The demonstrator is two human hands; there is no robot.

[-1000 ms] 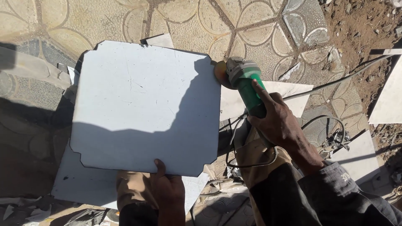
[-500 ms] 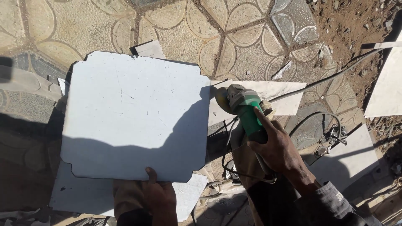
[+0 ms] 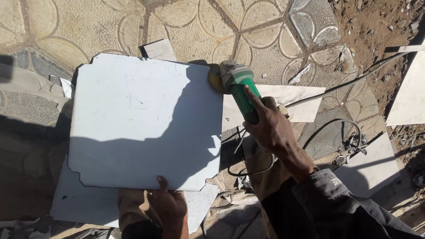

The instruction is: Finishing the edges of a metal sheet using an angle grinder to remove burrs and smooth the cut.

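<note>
Patterned paving [image 3: 265,48] with petal-shaped motifs forms the ground beneath us, with bare dirt and rubble [image 3: 376,26] toward the upper right and offcut white slabs [image 3: 372,166] lying about. We have a large white tile [image 3: 141,119], its corners notched, resting on top of another white tile [image 3: 84,203] at our knees. Our left hand [image 3: 166,206] grips the near edge of the upper tile, thumb curled over the top face and the remaining fingers hidden below it, so the hand is mostly closed on the edge. Our right hand [image 3: 268,126] is wrapped fully around the green body of the angle grinder [image 3: 237,84], index finger laid forward along the housing; the grinder's yellowish disc [image 3: 215,77] sits at the upper right corner of the tile, touching or just beside the edge (we cannot tell which from this angle). A black power cable [image 3: 248,166] loops down from the grinder between our knees, and another cable [image 3: 349,82] runs off toward the upper right. To work this corner well, we judge that the tile should stay pressed flat and steady by the left hand, the disc should meet the edge squarely with light pressure, and the looped cable should remain clear of the disc and behind the tool.
</note>
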